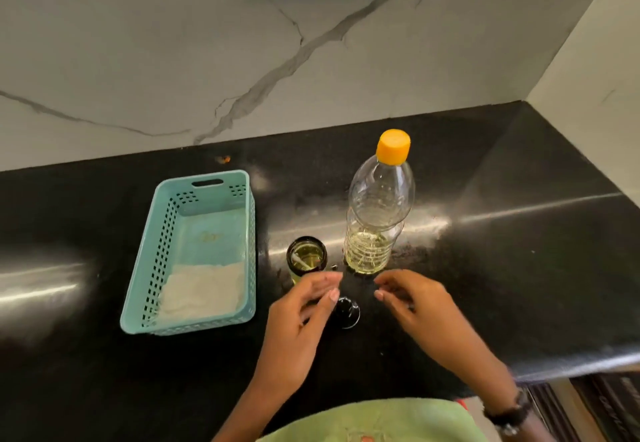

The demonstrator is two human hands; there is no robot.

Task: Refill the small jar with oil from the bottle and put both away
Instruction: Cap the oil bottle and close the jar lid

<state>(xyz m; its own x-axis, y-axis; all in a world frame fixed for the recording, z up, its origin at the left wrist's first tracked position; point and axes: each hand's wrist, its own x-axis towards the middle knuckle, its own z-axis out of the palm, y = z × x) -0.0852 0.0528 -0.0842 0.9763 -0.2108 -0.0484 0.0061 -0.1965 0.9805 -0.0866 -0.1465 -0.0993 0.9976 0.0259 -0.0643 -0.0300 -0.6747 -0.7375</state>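
Light is being reflected by the black counter [485,268] under marble walls [173,43]; beside the bottle [377,213], both grips, left [304,317] and right [419,306], are being held loosely spread, empty.

So the basket [194,251] sat on the table [519,268] at the left, jar [307,261] just right of it, bottle [377,213] right of that, lid [347,312] in front between them.

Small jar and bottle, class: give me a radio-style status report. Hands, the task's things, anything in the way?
Left hand and right hand open, holding nothing. Small jar uncapped, oil inside; bottle capped, upright. Black lid loose between hands; basket left of jar.
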